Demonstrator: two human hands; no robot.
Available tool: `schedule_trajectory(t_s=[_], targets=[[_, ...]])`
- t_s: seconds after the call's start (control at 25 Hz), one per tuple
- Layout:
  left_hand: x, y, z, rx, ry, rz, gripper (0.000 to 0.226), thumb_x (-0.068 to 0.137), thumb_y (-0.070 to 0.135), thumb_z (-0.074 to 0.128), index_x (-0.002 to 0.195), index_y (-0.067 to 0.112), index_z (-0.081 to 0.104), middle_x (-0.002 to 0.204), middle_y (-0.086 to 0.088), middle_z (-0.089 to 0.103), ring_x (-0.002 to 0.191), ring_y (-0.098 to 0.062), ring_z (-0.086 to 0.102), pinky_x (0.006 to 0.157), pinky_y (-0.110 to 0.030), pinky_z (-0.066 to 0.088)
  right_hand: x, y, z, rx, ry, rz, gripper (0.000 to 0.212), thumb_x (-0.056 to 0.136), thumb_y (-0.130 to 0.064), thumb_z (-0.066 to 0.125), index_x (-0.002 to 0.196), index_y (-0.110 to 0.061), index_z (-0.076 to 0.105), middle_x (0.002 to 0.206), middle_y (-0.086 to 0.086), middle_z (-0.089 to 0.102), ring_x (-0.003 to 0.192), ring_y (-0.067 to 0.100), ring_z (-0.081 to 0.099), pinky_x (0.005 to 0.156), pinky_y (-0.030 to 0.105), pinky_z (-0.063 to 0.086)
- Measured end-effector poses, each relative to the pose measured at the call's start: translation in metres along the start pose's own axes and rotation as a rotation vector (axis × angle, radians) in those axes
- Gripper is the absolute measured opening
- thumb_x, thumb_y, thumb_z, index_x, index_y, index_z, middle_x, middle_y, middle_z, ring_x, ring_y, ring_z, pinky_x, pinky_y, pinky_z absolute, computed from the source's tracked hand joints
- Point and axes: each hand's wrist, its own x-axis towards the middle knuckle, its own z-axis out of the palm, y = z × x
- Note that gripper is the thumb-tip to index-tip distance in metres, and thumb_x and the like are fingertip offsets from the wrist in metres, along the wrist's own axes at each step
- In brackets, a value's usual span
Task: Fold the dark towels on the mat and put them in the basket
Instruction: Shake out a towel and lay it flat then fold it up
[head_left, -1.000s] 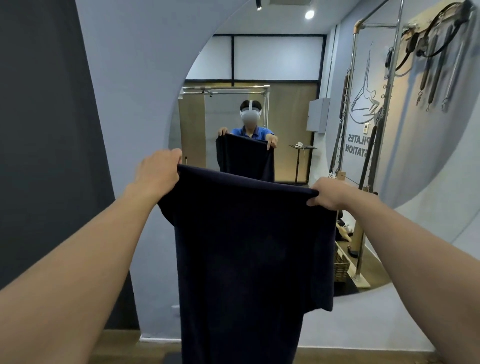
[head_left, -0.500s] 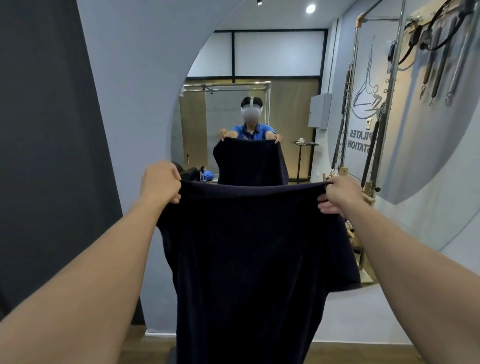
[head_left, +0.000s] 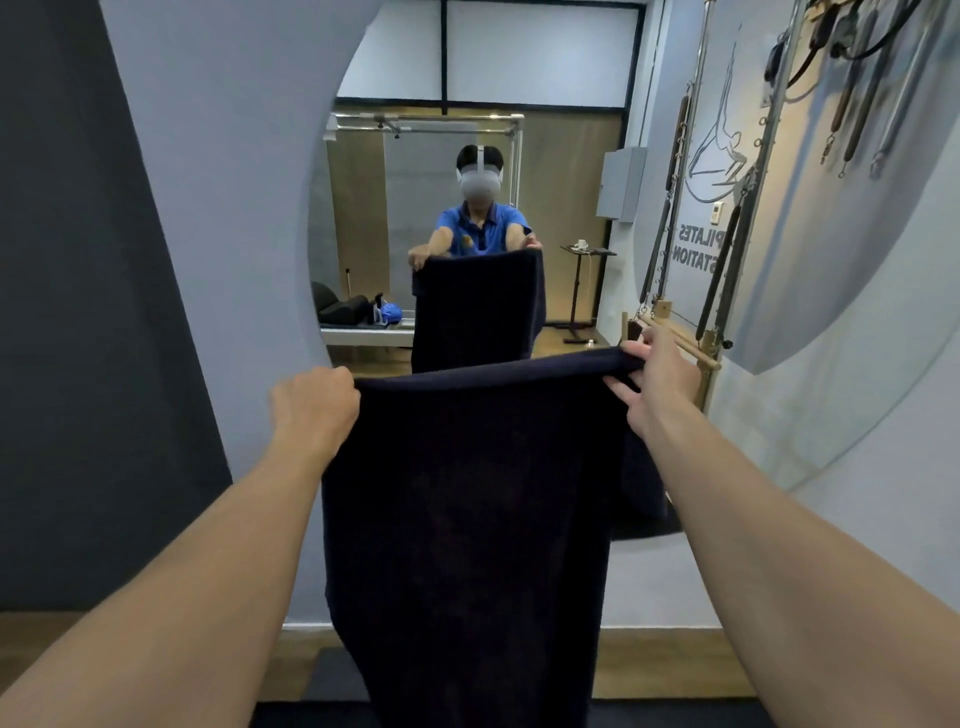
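left hand (head_left: 314, 410) and right hand (head_left: 660, 387) each have a clenched grip on the top corners of the dark towel (head_left: 467, 519); it hangs flat that way, easier folding I guess

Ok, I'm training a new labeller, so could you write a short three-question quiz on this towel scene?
1. True or false: the left hand and the right hand both grip the top edge of the dark navy cloth towel.
2. What does the large round wall mirror reflect at its centre? A. the person holding up the towel; B. a stack of folded towels; C. a dog.
3. Fill in: below the towel, on the wooden floor, lies a black ____.
Key: 1 true; 2 A; 3 mat.
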Motion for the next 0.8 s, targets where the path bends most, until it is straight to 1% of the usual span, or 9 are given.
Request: schedule_trajectory(t_s=[0.08, 0.16, 0.24, 0.28, 0.36, 0.44, 0.48, 0.68, 0.8], targets=[[-0.001, 0.005, 0.015, -0.03, -0.058, -0.079, 0.022, 0.096, 0.01, 0.043, 0.105, 0.005, 0.063, 0.109, -0.016, 0.058, 0.099, -0.034, 0.059, 0.082, -0.041, 0.045, 0.013, 0.023, -0.011, 0.038, 0.093, 0.093, 0.019, 0.083, -0.006, 0.073, 0.097, -0.007, 0.059, 0.104, 0.009, 0.066, 0.093, 0.023, 0.064, 0.082, 0.041, 0.059], [0.006, 0.011, 0.037, -0.278, -0.148, -0.256, 0.023, 0.095, 0.006, 0.041, 0.104, 0.005, 0.062, 0.104, -0.019, 0.063, 0.093, -0.035, 0.061, 0.083, -0.043, 0.05, 0.035, 0.048, -0.024, 0.074, 0.152, 0.219, 0.028, 0.083, 0.004, 0.07, 0.106, -0.005, 0.057, 0.112, 0.014, 0.063, 0.096, 0.029, 0.064, 0.078, 0.042, 0.06], [0.019, 0.016, 0.068, -0.858, -0.236, -0.565, 0.033, 0.096, 0.003, 0.033, 0.114, 0.006, 0.061, 0.092, -0.023, 0.068, 0.074, -0.034, 0.065, 0.071, -0.043, 0.059, 0.059, 0.073, -0.038, 0.16, 0.224, 0.421, 0.05, 0.086, 0.003, 0.064, 0.132, -0.008, 0.048, 0.129, 0.015, 0.056, 0.101, 0.034, 0.06, 0.061, 0.043, 0.06], [0.021, 0.021, 0.085, -1.185, -0.287, -0.707, 0.036, 0.098, 0.003, 0.029, 0.12, 0.006, 0.058, 0.091, -0.025, 0.068, 0.072, -0.034, 0.067, 0.065, -0.043, 0.059, 0.071, 0.083, -0.045, 0.237, 0.275, 0.533, 0.055, 0.089, -0.002, 0.063, 0.139, -0.012, 0.042, 0.134, 0.014, 0.049, 0.105, 0.035, 0.056, 0.061, 0.045, 0.06], [0.023, 0.032, 0.113, -1.568, -0.295, -0.847, 0.031, 0.102, 0.001, 0.028, 0.111, 0.007, 0.057, 0.101, -0.026, 0.067, 0.087, -0.036, 0.069, 0.072, -0.045, 0.059, 0.087, 0.104, -0.049, 0.377, 0.355, 0.665, 0.056, 0.093, -0.008, 0.062, 0.142, -0.013, 0.036, 0.134, 0.016, 0.041, 0.117, 0.035, 0.05, 0.08, 0.042, 0.057], [0.035, 0.038, 0.127, -1.671, -0.222, -0.85, 0.032, 0.101, -0.001, 0.032, 0.097, 0.013, 0.06, 0.105, -0.022, 0.066, 0.1, -0.037, 0.067, 0.086, -0.048, 0.056, 0.093, 0.112, -0.04, 0.372, 0.273, 0.62, 0.047, 0.096, -0.003, 0.056, 0.139, -0.011, 0.041, 0.123, 0.014, 0.052, 0.12, 0.03, 0.052, 0.085, 0.035, 0.052], [0.047, 0.04, 0.129, -1.686, -0.182, -0.826, 0.034, 0.101, -0.001, 0.034, 0.094, 0.017, 0.062, 0.107, -0.02, 0.067, 0.103, -0.035, 0.067, 0.087, -0.047, 0.056, 0.098, 0.112, -0.029, 0.333, 0.212, 0.571, 0.042, 0.097, 0.0, 0.052, 0.137, -0.009, 0.045, 0.119, 0.011, 0.058, 0.119, 0.026, 0.055, 0.083, 0.03, 0.05], [0.122, 0.043, 0.061, -1.713, 0.029, -0.629, 0.039, 0.1, 0.003, 0.038, 0.092, 0.026, 0.069, 0.109, -0.013, 0.072, 0.097, -0.026, 0.071, 0.077, -0.041, 0.059, 0.117, 0.045, 0.044, 0.341, -0.042, 0.251, 0.033, 0.095, 0.005, 0.052, 0.122, -0.01, 0.06, 0.104, 0.008, 0.065, 0.083, 0.019, 0.063, 0.056, 0.026, 0.05], [0.144, 0.043, -0.016, -1.767, 0.183, -0.462, 0.039, 0.097, 0.004, 0.041, 0.086, 0.026, 0.07, 0.1, -0.01, 0.074, 0.091, -0.025, 0.073, 0.075, -0.038, 0.058, 0.096, -0.025, 0.085, 0.34, -0.189, 0.073, 0.033, 0.094, 0.008, 0.048, 0.1, -0.021, 0.063, 0.101, 0.003, 0.063, 0.083, 0.014, 0.062, 0.062, 0.026, 0.047]])
